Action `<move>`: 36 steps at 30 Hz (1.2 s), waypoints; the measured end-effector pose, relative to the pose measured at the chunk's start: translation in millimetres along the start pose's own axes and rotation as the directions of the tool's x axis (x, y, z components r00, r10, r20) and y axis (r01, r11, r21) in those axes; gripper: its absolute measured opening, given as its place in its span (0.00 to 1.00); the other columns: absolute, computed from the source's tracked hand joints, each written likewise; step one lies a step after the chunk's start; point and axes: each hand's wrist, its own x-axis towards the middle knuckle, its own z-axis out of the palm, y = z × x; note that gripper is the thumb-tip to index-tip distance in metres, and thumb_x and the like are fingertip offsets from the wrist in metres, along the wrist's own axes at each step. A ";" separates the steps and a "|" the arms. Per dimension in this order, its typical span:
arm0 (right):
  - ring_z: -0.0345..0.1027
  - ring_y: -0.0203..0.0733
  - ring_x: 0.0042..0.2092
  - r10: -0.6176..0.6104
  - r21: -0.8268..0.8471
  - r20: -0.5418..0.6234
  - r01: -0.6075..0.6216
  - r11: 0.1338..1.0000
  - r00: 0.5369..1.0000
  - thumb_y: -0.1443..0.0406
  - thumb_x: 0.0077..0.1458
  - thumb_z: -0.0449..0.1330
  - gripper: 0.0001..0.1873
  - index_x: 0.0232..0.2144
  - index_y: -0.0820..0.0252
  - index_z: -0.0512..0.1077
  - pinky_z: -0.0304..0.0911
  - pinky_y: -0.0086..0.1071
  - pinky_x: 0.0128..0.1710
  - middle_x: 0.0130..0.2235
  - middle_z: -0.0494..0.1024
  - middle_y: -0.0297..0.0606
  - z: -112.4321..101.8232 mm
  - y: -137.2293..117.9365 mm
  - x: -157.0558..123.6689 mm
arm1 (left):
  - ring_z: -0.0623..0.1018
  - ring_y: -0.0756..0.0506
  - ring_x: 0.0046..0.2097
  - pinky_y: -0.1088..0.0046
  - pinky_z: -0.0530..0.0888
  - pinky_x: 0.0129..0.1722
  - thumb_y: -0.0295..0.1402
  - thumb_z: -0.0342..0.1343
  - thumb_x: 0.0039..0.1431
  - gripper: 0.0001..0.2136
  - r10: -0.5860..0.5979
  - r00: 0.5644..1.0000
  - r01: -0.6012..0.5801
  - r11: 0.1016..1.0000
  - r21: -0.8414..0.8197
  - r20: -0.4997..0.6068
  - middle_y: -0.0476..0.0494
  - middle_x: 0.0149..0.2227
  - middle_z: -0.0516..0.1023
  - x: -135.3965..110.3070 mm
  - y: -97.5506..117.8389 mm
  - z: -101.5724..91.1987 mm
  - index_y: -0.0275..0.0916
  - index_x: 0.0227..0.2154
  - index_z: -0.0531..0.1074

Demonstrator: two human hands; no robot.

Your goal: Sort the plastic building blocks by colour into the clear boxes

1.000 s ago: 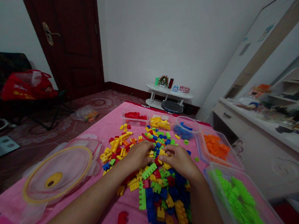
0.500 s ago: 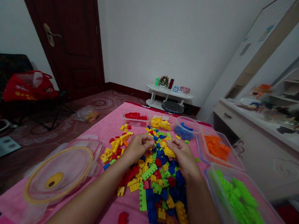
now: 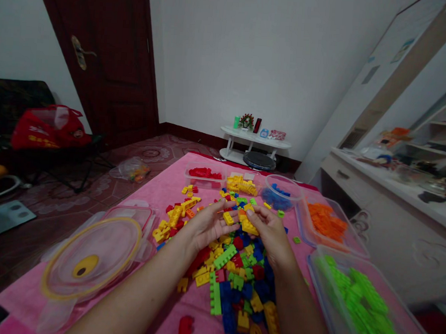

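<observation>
Over the heap of mixed toy bricks [image 3: 225,258], my left hand [image 3: 207,229] is turned palm up, and a small yellow brick [image 3: 228,218] lies on its fingers. Beside it, my right hand [image 3: 270,233] grips several yellow bricks [image 3: 248,225] between thumb and fingers, with an orange piece [image 3: 241,214] among them. The two hands are close together, fingertips nearly meeting. Red, yellow, blue and green bricks spread beneath both hands and partly disappear behind them.
Clear containers of sorted bricks line the far and right sides: red [image 3: 206,173], yellow [image 3: 242,184], blue [image 3: 277,195], orange [image 3: 325,221] and green [image 3: 365,307]. Clear lids [image 3: 92,260] lie at left on the pink cloth [image 3: 162,294]. A single red brick [image 3: 186,327] sits near the front.
My left hand has rolled from curled fingers to palm up, showing the yellow brick on it. My right hand keeps its grip on the yellow bricks. The view has shifted slightly.
</observation>
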 end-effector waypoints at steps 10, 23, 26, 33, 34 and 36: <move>0.68 0.39 0.29 -0.144 -0.203 -0.062 0.129 0.971 0.988 0.53 0.46 0.61 0.26 0.44 0.64 0.73 0.62 0.29 0.25 0.28 0.76 0.37 -2.5 12.5 6.4 | 0.78 0.47 0.33 0.70 0.76 0.35 0.33 0.54 0.56 0.14 -0.003 0.998 0.020 0.961 0.277 -0.062 0.40 0.42 0.73 -1.7 -7.4 -0.3 0.37 0.45 0.68; 0.60 0.34 0.22 -0.100 -0.331 -0.100 0.061 0.942 0.990 0.51 0.45 0.59 0.19 0.28 0.63 0.72 0.51 0.24 0.17 0.22 0.70 0.35 -12.0 8.8 4.7 | 0.78 0.45 0.37 0.69 0.75 0.36 0.39 0.49 0.59 0.16 0.062 0.994 -0.029 0.941 0.337 -0.090 0.34 0.42 0.75 0.7 -2.1 -2.3 0.35 0.45 0.68; 0.64 0.35 0.25 -0.140 -0.278 -0.106 0.105 0.955 0.984 0.52 0.46 0.60 0.19 0.33 0.61 0.72 0.56 0.25 0.19 0.31 0.74 0.38 -9.5 3.1 1.7 | 0.78 0.44 0.39 0.68 0.75 0.37 0.40 0.48 0.59 0.16 0.019 0.999 -0.004 0.954 0.300 -0.048 0.33 0.41 0.75 -0.1 -1.5 -2.2 0.35 0.45 0.68; 0.63 0.32 0.22 -0.133 -0.147 0.067 0.141 0.979 0.989 0.56 0.47 0.61 0.20 0.41 0.61 0.71 0.59 0.26 0.21 0.35 0.76 0.40 -6.5 -3.4 -1.4 | 0.79 0.43 0.36 0.64 0.75 0.37 0.38 0.46 0.61 0.15 -0.066 0.998 0.061 0.980 0.191 0.019 0.37 0.37 0.76 -3.7 0.3 0.1 0.34 0.45 0.68; 0.64 0.32 0.22 -0.129 -0.143 0.065 0.137 0.980 0.990 0.56 0.46 0.61 0.20 0.40 0.61 0.72 0.59 0.26 0.21 0.34 0.77 0.40 -6.1 -3.9 -1.6 | 0.79 0.43 0.36 0.64 0.75 0.37 0.37 0.47 0.61 0.15 -0.074 0.997 0.068 0.982 0.178 0.029 0.37 0.36 0.76 -3.9 0.6 0.4 0.34 0.44 0.69; 0.66 0.35 0.24 -0.131 -0.138 0.022 0.133 0.982 0.991 0.55 0.46 0.62 0.20 0.39 0.61 0.72 0.59 0.26 0.21 0.34 0.77 0.41 -5.6 -4.3 -1.5 | 0.79 0.42 0.37 0.64 0.75 0.40 0.33 0.49 0.59 0.14 -0.073 0.995 0.062 0.987 0.150 0.067 0.36 0.38 0.76 -4.1 1.2 0.6 0.33 0.45 0.69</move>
